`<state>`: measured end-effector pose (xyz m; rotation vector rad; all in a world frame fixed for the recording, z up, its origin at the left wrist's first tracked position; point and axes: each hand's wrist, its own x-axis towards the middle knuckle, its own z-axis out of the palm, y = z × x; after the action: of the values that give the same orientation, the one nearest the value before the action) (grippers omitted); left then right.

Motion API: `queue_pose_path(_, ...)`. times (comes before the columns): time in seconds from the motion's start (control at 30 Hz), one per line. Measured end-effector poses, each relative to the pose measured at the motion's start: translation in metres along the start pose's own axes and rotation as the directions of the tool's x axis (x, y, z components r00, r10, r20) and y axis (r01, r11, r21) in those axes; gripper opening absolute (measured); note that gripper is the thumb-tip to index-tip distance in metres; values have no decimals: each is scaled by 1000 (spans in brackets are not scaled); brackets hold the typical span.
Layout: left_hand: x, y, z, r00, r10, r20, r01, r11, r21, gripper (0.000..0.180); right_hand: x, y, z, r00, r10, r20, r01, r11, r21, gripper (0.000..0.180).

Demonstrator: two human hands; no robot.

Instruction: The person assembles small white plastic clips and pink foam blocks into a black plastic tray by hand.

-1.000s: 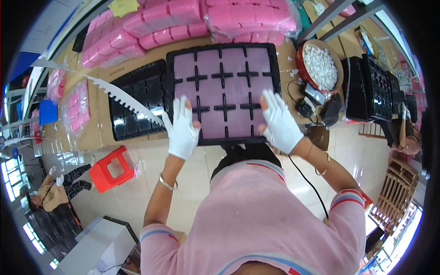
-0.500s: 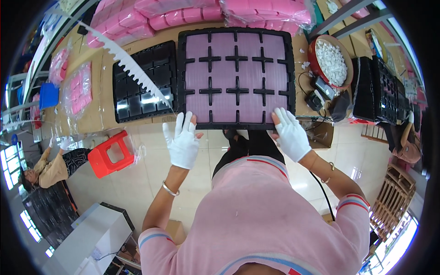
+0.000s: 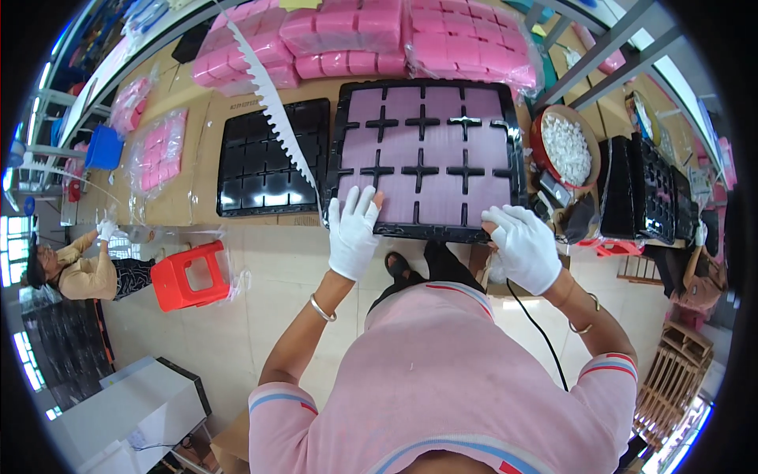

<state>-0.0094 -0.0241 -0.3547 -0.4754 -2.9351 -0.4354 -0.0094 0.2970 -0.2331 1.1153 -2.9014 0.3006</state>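
A black plastic tray (image 3: 442,232) with a row-and-column grid of cross-shaped dividers lies at the table's near edge. Purple-pink sheet material (image 3: 442,147) fills its cells. My left hand (image 3: 353,237), in a white glove with bare fingertips showing, holds the near left corner, fingers over the rim. At the near right corner my right hand (image 3: 523,246), gloved alike, grips the rim with fingers bent; its underside grip is hidden. Left of this tray lies a second black tray (image 3: 272,162), shiny and without purple. A white toothed strip (image 3: 272,110) hangs across it.
Wrapped pink foam blocks (image 3: 343,31) are piled along the back. A red bowl (image 3: 539,150) of white pieces stands at the right, near more black trays (image 3: 651,189). A red stool (image 3: 185,276) and a co-worker (image 3: 87,265) are at the left. Grey metal bars (image 3: 608,59) slant overhead.
The purple-filled tray has shifted slightly right and toward me. My fingers have gone from outstretched at its corners to bent over the rim. The view has moved too.
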Motion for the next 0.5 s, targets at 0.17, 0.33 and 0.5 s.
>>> queue_pose_path(0.17, 24, -24, -66, 825, 69, -561, -220, 954, -206, 54, 57, -30, -86, 858, -284, -429, 166, 942, -292, 36)
queue_pose_path(0.33, -46, -67, -148, 793, -439, -422, 40, 729, -683, 34, 94, -73, -113, 430, -301, -851, 334, 929, -159, 28)
queue_pose_path(0.5, -237, -195, -125, 466, -654, -595, 159, 724, -671, 28, 111, -61, -72, 566, -351, -746, 443, 892, -84, 35)
